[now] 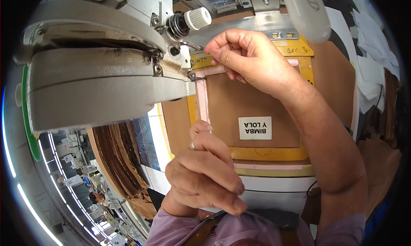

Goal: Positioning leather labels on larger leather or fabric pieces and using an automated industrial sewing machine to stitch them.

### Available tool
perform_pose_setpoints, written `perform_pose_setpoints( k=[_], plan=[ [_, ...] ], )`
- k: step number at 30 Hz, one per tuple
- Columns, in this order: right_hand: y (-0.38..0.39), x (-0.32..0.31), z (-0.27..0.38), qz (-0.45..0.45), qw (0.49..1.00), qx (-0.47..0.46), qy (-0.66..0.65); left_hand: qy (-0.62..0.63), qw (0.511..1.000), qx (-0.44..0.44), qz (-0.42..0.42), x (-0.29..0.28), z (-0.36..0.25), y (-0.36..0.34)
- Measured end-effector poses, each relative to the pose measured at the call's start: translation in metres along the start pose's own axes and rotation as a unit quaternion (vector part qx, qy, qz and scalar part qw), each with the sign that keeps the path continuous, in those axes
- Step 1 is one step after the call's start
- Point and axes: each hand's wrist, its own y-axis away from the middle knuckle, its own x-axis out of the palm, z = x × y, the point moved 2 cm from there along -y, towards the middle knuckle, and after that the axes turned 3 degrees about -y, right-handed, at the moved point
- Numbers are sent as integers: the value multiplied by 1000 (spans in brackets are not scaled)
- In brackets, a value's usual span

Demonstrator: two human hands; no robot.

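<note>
My right hand (252,60) is pinched beside a small metal rod (192,45) on the sewing machine head (92,87); I cannot make out what its fingertips hold. My left hand (201,175) is lower, fingers curled, with a faint thread-like line near them; its grip is unclear. Under both hands lies a brown panel (227,100) in a yellow template frame (269,154) with pale pink strips (201,98). A cream label (254,128) with dark lettering sits on the panel. The needle and presser foot area (196,78) is at the panel's upper left corner.
A stack of brown pieces (113,160) lies at the left, white sheets (370,66) and brown paper (376,169) at the right. A white cylinder-like machine part (304,13) hangs at upper right. Far left, a co-worker (100,201) is among machines under strip lights.
</note>
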Motion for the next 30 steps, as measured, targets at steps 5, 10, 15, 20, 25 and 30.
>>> perform_pose_setpoints(
  k=[5,10,15,20,25,30],
  plan=[
    [0,0,4,6,1000,3,23,57,997,7,52,-1,-7,-9],
    [-1,3,4,5,999,-9,36,111,982,108,104,-14,15,9],
    [0,-2,0,9,999,-6,45,181,975,109,61,4,5,-12],
    [-1,2,3,16,999,-14,49,175,976,118,56,-1,4,-11],
    [-1,-2,-5,17,998,-12,67,-381,923,-46,-25,-4,23,-8],
    [-2,-1,-4,0,998,-25,65,-439,866,-165,-175,-17,74,-15]
  ],
)
